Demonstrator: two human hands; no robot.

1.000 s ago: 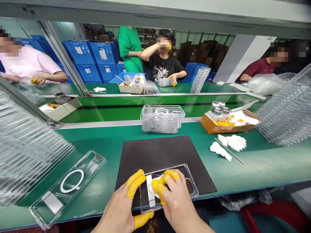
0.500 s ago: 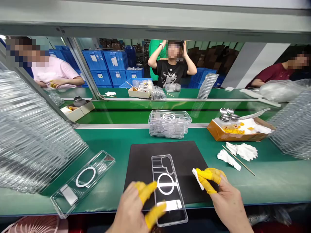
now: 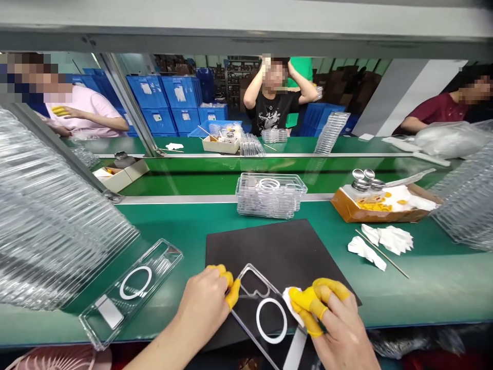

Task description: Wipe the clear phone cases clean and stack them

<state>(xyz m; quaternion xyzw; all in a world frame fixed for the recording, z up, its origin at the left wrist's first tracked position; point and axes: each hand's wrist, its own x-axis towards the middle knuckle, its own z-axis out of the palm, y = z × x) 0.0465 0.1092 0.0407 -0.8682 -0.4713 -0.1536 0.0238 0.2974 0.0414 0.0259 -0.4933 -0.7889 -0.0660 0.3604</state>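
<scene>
A clear phone case [image 3: 265, 313] with a white ring lies tilted on the black mat [image 3: 277, 246] near the table's front edge. My left hand [image 3: 210, 303], with yellow finger cots, pinches the case's upper left edge. At the case's right edge my right hand [image 3: 327, 318], also in yellow cots, is closed on a small white wipe [image 3: 289, 303]. A second clear case [image 3: 131, 290] with a white ring lies on the green belt to the left.
Tall piles of clear cases [image 3: 50, 226] lean at far left and far right [image 3: 468, 200]. A short stack of cases [image 3: 271, 195] sits behind the mat. An orange tray [image 3: 379, 203] with metal tins, white wipes [image 3: 379, 240] and a thin stick lie at right. Other people work across the belt.
The case has turned from upright to a slant, and my left hand moved up to its top left edge. My right hand brought the wipe in against the case's right side.
</scene>
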